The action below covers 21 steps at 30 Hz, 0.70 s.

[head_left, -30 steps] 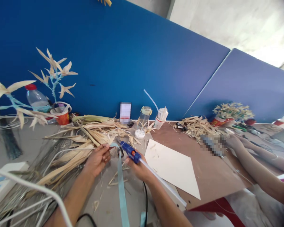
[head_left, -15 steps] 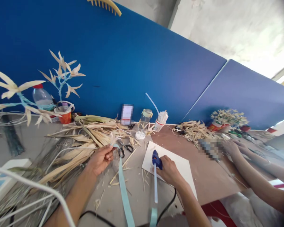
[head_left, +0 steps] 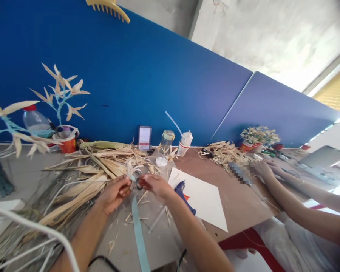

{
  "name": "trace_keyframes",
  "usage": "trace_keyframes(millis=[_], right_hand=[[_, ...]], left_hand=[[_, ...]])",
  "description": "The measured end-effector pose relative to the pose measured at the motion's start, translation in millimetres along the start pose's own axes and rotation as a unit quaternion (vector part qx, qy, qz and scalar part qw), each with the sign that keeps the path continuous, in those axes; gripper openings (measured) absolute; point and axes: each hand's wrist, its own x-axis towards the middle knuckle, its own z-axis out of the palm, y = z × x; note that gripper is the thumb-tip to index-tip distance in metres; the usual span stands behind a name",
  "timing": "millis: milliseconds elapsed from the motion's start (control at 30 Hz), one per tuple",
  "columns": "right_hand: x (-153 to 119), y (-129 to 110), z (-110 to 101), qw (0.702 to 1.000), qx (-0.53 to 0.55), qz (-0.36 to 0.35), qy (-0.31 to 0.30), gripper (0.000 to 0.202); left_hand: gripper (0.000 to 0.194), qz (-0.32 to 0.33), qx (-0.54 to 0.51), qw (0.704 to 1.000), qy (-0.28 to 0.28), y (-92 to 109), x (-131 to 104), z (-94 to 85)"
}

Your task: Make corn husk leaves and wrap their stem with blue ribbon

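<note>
My left hand (head_left: 116, 192) is closed in a pinch on a pale corn-husk flower (head_left: 129, 169), holding it upright over the table. At the fingertips, a light-blue ribbon (head_left: 138, 230) meets the flower's base and hangs down toward me. My right hand (head_left: 158, 186) has come close beside it, fingers bent together by the ribbon's upper end. Whatever is between those fingers is hidden. Partly covered behind them are the black scissors (head_left: 139, 185). A blue glue gun (head_left: 183, 194) lies on a white board (head_left: 212, 204), partly behind my right forearm.
Dry corn husks (head_left: 79, 189) spread across the left of the table. A phone (head_left: 144, 138), a glass jar (head_left: 167, 139) and a cup (head_left: 184, 143) stand along the blue partition (head_left: 147, 75). White cables (head_left: 45, 219) cross the lower left. A co-worker's hands (head_left: 262, 170) are at the right.
My right hand has let go of the glue gun, left it on the white board, and moved left to the ribbon by my left hand. The view has shifted slightly right.
</note>
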Motion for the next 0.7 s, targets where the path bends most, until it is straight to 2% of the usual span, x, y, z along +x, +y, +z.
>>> trace_keyframes(millis=[67, 133, 200, 333, 467, 600, 700], right_hand=[[15, 6, 26, 0.992, 0.105, 0.061, -0.039, 0.029], [23, 10, 38, 0.980, 0.165, 0.094, -0.059, 0.027], [25, 10, 40, 0.974, 0.187, 0.112, -0.063, 0.027], [22, 10, 35, 0.976, 0.174, 0.127, -0.033, 0.030], [22, 18, 43, 0.986, 0.144, 0.081, 0.010, 0.022], [23, 27, 57, 0.991, 0.096, -0.035, 0.087, 0.010], [20, 27, 62, 0.986, 0.094, -0.086, 0.107, 0.010]], left_hand=[[0.020, 0.005, 0.024, 1.000, 0.010, 1, -2, 1.8], [0.023, 0.013, 0.048, 0.999, 0.021, 2, -3, 3.5], [0.025, 0.022, 0.074, 0.996, 0.033, 2, -4, 5.5], [0.027, 0.042, 0.119, 0.989, 0.080, -1, -1, 10.0], [0.027, 0.053, 0.154, 0.979, 0.125, -6, 4, 11.7], [0.026, 0.066, 0.144, 0.974, 0.160, -8, 5, 11.1], [0.026, 0.063, 0.110, 0.978, 0.165, -7, 3, 13.6]])
